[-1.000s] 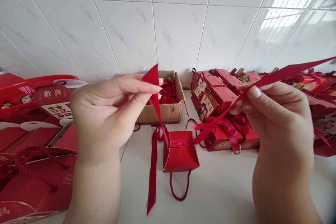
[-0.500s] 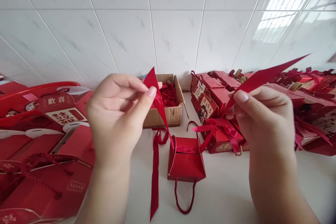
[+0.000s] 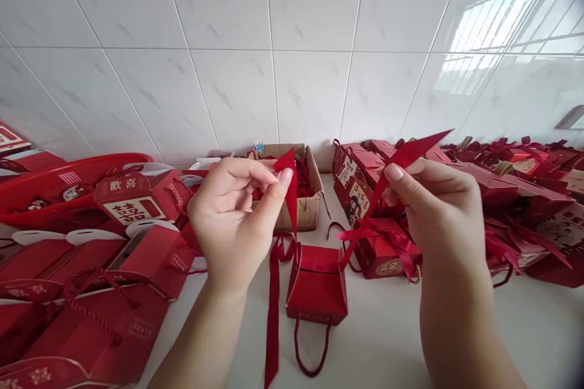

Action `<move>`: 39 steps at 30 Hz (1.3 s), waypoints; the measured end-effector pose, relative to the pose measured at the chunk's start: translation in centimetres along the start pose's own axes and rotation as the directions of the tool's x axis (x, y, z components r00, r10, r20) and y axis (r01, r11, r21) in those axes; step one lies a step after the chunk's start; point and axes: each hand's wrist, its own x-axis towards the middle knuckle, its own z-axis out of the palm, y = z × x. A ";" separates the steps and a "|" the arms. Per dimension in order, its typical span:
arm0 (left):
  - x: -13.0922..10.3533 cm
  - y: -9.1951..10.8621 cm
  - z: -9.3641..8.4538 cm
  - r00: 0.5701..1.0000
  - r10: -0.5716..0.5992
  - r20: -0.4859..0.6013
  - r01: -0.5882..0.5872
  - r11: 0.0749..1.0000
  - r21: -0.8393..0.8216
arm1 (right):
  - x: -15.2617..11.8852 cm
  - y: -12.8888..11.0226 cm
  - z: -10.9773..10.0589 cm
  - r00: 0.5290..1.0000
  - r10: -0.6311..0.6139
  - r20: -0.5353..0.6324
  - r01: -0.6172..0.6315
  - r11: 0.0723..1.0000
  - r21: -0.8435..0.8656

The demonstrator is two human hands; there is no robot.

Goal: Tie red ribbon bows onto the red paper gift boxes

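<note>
A small red gift box (image 3: 317,292) with a dark red cord handle (image 3: 312,371) stands on the white table between my arms. A red ribbon (image 3: 291,209) runs through its top, and both its ends rise from the box's sides. My left hand (image 3: 244,213) pinches one end between thumb and fingers. The other end is pinched in my right hand (image 3: 433,206), its slanted tip pointing up to the right. Both hands are raised above the box and apart. Left of the box lies a loose red ribbon (image 3: 272,316).
Behind the box is a cardboard box (image 3: 308,213) holding red ribbons. On the left are several red gift boxes (image 3: 98,316) and a red plastic basin (image 3: 86,164). Finished-looking boxes with bows (image 3: 387,249) crowd the right. A white tiled wall (image 3: 314,91) rises behind.
Both hands have come closer together, keeping their pinch on the ribbon ends. The view has tilted up a little, showing more of the wall. The gift box looks nearly unmoved.
</note>
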 end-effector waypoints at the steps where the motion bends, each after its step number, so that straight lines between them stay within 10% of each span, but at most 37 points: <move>1: 0.0 -0.1 0.0 1.000 0.027 0.013 -0.027 0.999 0.019 | 0.3 0.0 -0.1 1.000 -0.002 0.014 0.002 1.000 -0.018; 21: 0.2 -1.9 0.5 0.995 0.096 0.016 -0.097 0.984 0.147 | 1.1 1.1 -0.4 0.998 -0.035 -0.044 0.032 0.998 -0.061; 39: 0.4 -2.3 -0.2 0.954 -0.162 0.252 0.149 0.986 0.070 | 1.1 1.7 0.3 1.000 0.010 0.018 -0.010 1.000 -0.017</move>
